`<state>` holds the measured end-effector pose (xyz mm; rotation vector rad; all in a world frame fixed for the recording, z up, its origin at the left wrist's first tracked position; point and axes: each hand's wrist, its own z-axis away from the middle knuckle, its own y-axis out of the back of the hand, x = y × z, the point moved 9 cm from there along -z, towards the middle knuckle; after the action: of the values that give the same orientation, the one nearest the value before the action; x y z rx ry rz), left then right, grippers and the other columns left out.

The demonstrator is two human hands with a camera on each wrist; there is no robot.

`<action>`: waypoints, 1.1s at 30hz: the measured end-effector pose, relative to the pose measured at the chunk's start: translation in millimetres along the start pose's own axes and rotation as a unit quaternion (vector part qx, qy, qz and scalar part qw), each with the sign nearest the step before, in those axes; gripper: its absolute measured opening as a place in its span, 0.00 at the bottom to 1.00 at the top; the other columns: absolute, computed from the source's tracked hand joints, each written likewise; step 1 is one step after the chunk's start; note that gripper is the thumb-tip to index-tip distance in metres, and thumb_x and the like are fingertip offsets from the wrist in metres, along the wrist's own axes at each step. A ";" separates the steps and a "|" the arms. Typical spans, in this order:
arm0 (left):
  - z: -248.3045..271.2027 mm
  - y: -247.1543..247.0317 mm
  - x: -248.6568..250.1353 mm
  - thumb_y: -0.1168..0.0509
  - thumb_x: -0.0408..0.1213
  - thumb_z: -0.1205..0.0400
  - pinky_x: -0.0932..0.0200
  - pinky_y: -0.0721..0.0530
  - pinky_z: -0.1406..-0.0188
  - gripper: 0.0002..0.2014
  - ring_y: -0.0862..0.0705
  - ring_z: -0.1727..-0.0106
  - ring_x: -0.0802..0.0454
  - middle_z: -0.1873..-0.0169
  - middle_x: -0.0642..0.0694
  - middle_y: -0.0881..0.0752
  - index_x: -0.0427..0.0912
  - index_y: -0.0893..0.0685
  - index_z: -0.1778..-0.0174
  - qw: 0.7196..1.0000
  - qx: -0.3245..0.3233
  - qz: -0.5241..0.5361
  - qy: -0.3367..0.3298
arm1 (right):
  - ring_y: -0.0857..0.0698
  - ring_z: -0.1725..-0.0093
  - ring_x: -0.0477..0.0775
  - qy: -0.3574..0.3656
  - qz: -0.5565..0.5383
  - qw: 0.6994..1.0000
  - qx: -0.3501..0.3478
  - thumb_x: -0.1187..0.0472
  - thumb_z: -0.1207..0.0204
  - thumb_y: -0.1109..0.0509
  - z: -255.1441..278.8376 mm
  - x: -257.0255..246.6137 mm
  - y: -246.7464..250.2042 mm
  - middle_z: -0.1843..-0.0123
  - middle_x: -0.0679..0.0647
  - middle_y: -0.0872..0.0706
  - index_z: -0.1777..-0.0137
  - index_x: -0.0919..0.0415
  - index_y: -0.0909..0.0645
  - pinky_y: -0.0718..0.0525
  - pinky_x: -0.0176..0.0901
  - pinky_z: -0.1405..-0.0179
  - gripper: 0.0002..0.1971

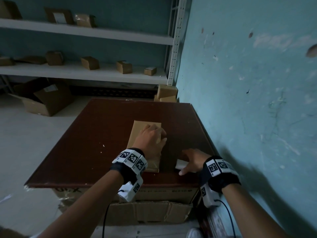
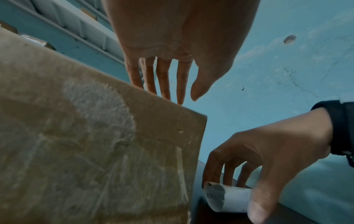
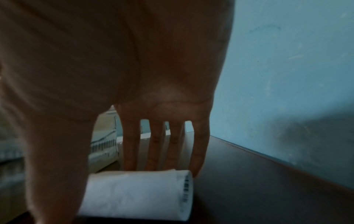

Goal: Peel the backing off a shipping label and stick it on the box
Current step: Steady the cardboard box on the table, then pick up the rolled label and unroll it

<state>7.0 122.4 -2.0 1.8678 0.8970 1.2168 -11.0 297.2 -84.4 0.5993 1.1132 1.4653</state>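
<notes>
Both forearms are reaching over the bench's (image 1: 96, 134) near edge. Left grip (image 1: 151, 138) is lying flat, fingers straight, on the box (image 1: 137, 129) mid-bench; right grip (image 1: 192, 161) is curling around the rolled label (image 1: 180, 164), just beside the box, near the near right corner.

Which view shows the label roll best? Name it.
Right wrist: the roll fills the foreground, printed edge visible, right hand over it. The left wrist shows one end; the head view only a white scrap.
</notes>
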 end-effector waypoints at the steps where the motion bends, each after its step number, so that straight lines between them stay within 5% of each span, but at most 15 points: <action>1: 0.1 0.0 0.0 0.37 0.48 0.14 0.50 0.22 0.33 0.13 0.26 0.32 0.51 0.37 0.52 0.19 0.52 0.18 0.35 1.000 -0.001 0.000 0.000 | 0.27 0.20 0.59 -0.003 0.004 1.000 0.003 0.47 0.32 0.16 -0.7 0.3 -1.0 0.17 0.56 0.29 0.15 0.58 0.36 0.25 0.52 0.24 0.49; 8: -0.4 -1.3 3.5 0.35 0.47 0.15 0.51 0.21 0.35 0.14 0.25 0.32 0.52 0.36 0.51 0.19 0.50 0.18 0.34 1.000 -0.010 0.005 -0.009 | 0.18 0.29 0.57 0.041 -0.026 0.996 0.080 0.45 0.29 0.20 1.5 -3.0 17.7 0.24 0.55 0.19 0.17 0.54 0.31 0.19 0.51 0.31 0.42; 12: -0.4 -3.8 3.7 0.33 0.46 0.16 0.49 0.21 0.35 0.14 0.25 0.34 0.52 0.38 0.52 0.18 0.53 0.18 0.34 1.000 -0.013 0.014 -0.022 | 0.11 0.48 0.52 0.093 -0.111 0.981 0.129 0.45 0.23 0.26 8.7 -19.4 35.5 0.43 0.51 0.12 0.26 0.36 0.30 0.11 0.54 0.45 0.27; 18: -2.8 -2.9 8.5 0.31 0.43 0.17 0.51 0.22 0.34 0.15 0.23 0.36 0.51 0.39 0.51 0.16 0.50 0.17 0.33 0.998 -0.016 0.035 -0.045 | 0.14 0.42 0.43 0.179 -0.206 0.947 0.172 0.53 0.21 0.24 23.5 -51.4 62.3 0.42 0.42 0.13 0.39 0.50 0.23 0.15 0.37 0.48 0.15; 27: -2.5 14.2 3.9 0.30 0.32 0.18 0.57 0.15 0.47 0.05 0.15 0.46 0.52 0.49 0.48 0.12 0.42 0.14 0.47 0.992 0.011 0.117 -0.042 | 0.13 0.49 0.47 0.187 -0.260 0.921 0.222 0.49 0.26 0.21 24.8 -66.5 71.1 0.50 0.49 0.12 0.48 0.53 0.20 0.12 0.51 0.46 0.14; 33: 3.9 28.4 -7.3 0.31 0.35 0.16 0.75 0.19 0.56 0.05 0.14 0.47 0.57 0.50 0.50 0.11 0.40 0.14 0.47 0.986 0.003 0.164 -0.015 | 0.11 0.52 0.51 0.228 -0.292 0.906 0.204 0.50 0.23 0.22 27.1 -77.0 73.1 0.54 0.51 0.12 0.52 0.57 0.19 0.10 0.55 0.48 0.12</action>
<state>13.0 101.4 17.9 2.0904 0.5899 1.3746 -4.4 239.0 8.2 0.1577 1.8104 0.8592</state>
